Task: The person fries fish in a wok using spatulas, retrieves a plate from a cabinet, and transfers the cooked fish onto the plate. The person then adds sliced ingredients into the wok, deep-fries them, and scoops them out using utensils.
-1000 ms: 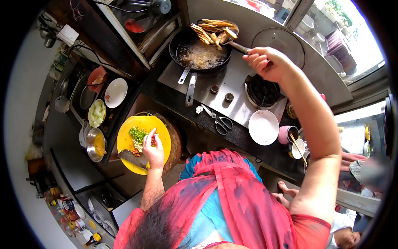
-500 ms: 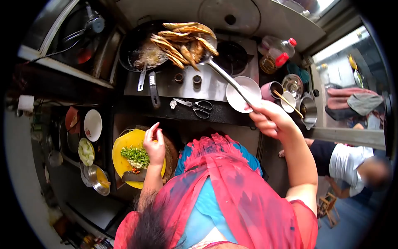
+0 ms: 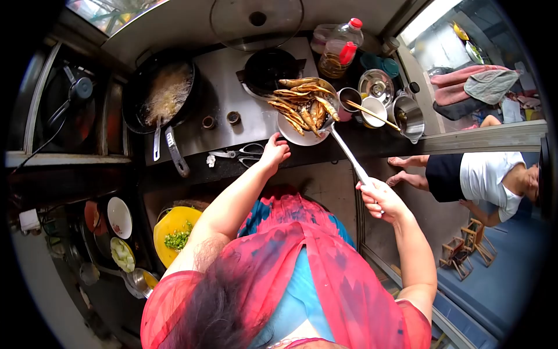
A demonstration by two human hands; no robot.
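My right hand [image 3: 382, 199] is wrapped around the long handle of a skimmer [image 3: 349, 154]. Browned fried fish [image 3: 305, 103] are heaped on its head, above a white plate [image 3: 299, 138] that shows beneath. Fingers apart and holding nothing, my left hand [image 3: 275, 154] is at the plate's near left edge; whether a fingertip touches the rim I cannot tell. Scissors [image 3: 244, 152] lie on the counter edge just left of that hand. On the stove's left, a black frying pan [image 3: 189, 96] holds bubbling oil with a metal utensil [image 3: 157, 139] in it.
An oil bottle [image 3: 340, 52], a mug, chopsticks [image 3: 372, 113] and metal pots [image 3: 407, 119] crowd the right of the counter. A yellow cutting board [image 3: 168, 224] with chopped greens [image 3: 177, 239] lies lower left, partly behind my left arm. Another person [image 3: 485, 177] is at the right.
The skimmer with the fish has moved from beside the frying pan rightward over the white plate. My left hand has gone from above the cutting board up to the plate's edge.
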